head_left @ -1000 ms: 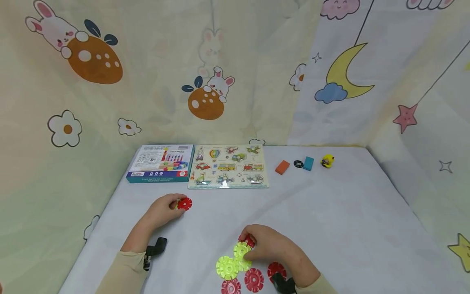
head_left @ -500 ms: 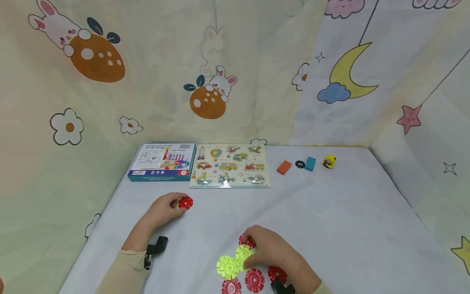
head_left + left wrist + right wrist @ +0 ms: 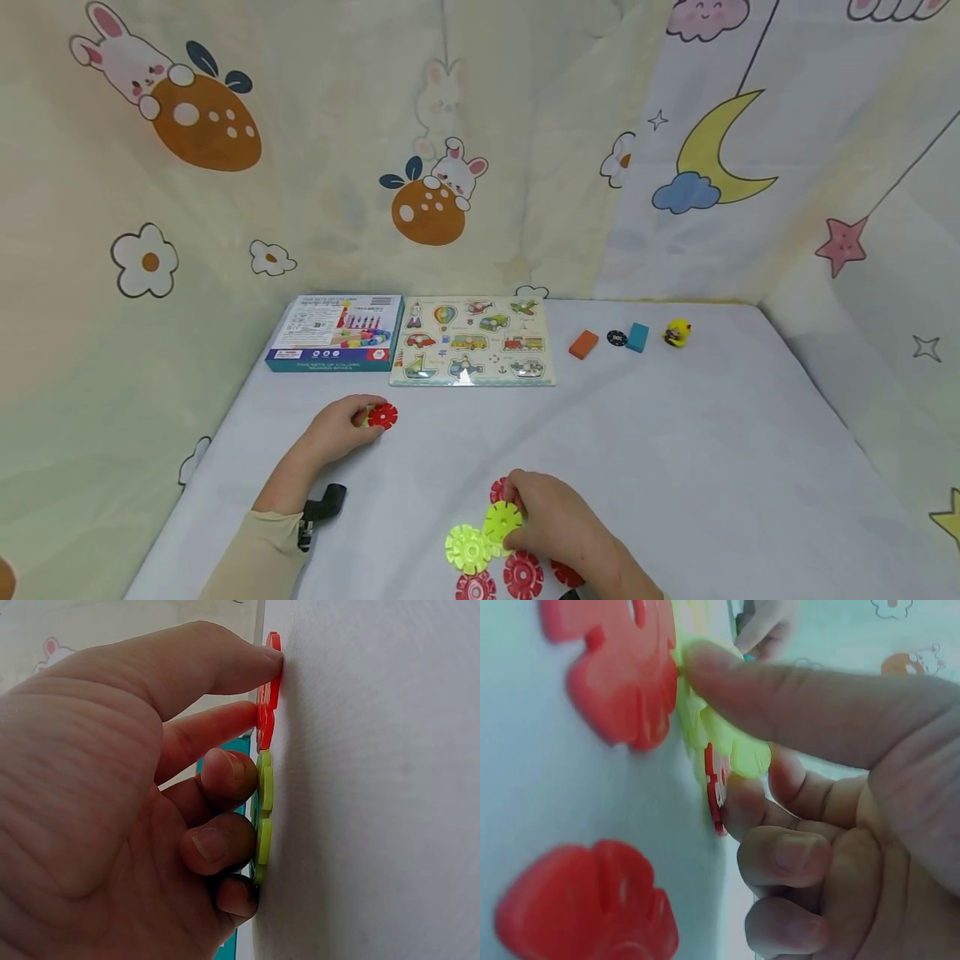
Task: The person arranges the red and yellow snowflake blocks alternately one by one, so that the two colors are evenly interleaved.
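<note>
My left hand (image 3: 333,432) holds a red notched plastic disc (image 3: 383,415) by its edges between thumb and index finger, low over the white table. In the left wrist view its other fingers curl against a yellow-green disc (image 3: 265,787) beside the red one. With thumb and fingertips my right hand (image 3: 555,512) pinches another yellow-green disc (image 3: 502,521), overlapping a second yellow-green disc (image 3: 468,548). Just beyond the right fingertips a red disc (image 3: 498,490) is partly hidden. Nearer lie more red discs, one (image 3: 522,573) close under the right hand and another (image 3: 476,586) cut by the frame.
At the back stand a teal-edged box (image 3: 330,333) and a vehicle picture puzzle board (image 3: 472,340). Right of them lie an orange block (image 3: 583,345), a black round token (image 3: 617,338), a blue block (image 3: 637,337) and a small yellow toy figure (image 3: 677,333).
The right hand has shifted slightly, and the yellow-green disc in it now shows more of its face, tilted over its neighbour. The left hand keeps its hold on the red disc.
</note>
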A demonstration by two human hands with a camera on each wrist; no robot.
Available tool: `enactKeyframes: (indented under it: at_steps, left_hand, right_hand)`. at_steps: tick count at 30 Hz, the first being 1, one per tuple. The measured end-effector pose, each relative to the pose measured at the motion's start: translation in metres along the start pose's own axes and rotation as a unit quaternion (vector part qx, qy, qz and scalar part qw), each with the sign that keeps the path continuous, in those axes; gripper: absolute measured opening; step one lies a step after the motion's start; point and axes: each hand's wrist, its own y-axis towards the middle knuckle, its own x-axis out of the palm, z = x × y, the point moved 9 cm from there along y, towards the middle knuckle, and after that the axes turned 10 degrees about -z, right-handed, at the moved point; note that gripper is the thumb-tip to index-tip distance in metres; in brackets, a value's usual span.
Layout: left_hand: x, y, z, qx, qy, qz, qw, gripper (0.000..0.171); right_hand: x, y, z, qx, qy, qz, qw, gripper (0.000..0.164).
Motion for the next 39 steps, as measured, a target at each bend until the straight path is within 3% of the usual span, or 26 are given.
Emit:
enactKeyframes:
  at_steps: [5, 9, 13, 17, 23, 29, 36, 39]
  left_hand:
    - [0.001, 0.0, 0.001, 0.002, 0.002, 0.003, 1.0, 0.054]
    - [0.001, -0.001, 0.001, 0.001, 0.001, 0.005, 1.0, 0.054]
    - [0.001, -0.003, 0.001, -0.002, 0.001, 0.004, 1.0, 0.054]
    - [-0.001, -0.003, 0.001, 0.0, -0.001, 0.005, 1.0, 0.054]
    - [-0.002, -0.003, 0.001, 0.001, 0.004, 0.005, 1.0, 0.055]
    - [-0.002, -0.003, 0.001, 0.001, 0.001, 0.002, 1.0, 0.055]
    - [0.001, -0.001, 0.0, 0.003, -0.003, 0.005, 1.0, 0.054]
    - [0.001, 0.0, -0.002, 0.004, -0.005, 0.007, 1.0, 0.053]
  right_hand:
    - [-0.003, -0.003, 0.0, -0.043, 0.042, 0.025, 0.998, 0.032]
    - [-0.004, -0.003, 0.0, -0.08, 0.122, 0.008, 0.989, 0.032]
    - [-0.008, -0.003, -0.002, -0.101, 0.241, -0.029, 0.965, 0.039]
    - [-0.02, -0.003, -0.008, -0.125, 0.303, -0.044, 0.944, 0.04]
    - [-0.039, 0.002, -0.017, -0.147, 0.313, -0.033, 0.938, 0.035]
    - [-0.055, 0.01, -0.031, -0.152, 0.324, -0.008, 0.934, 0.04]
    - [-0.068, 0.022, -0.048, -0.14, 0.382, 0.024, 0.913, 0.048]
    - [-0.072, 0.031, -0.055, -0.148, 0.358, 0.035, 0.921, 0.051]
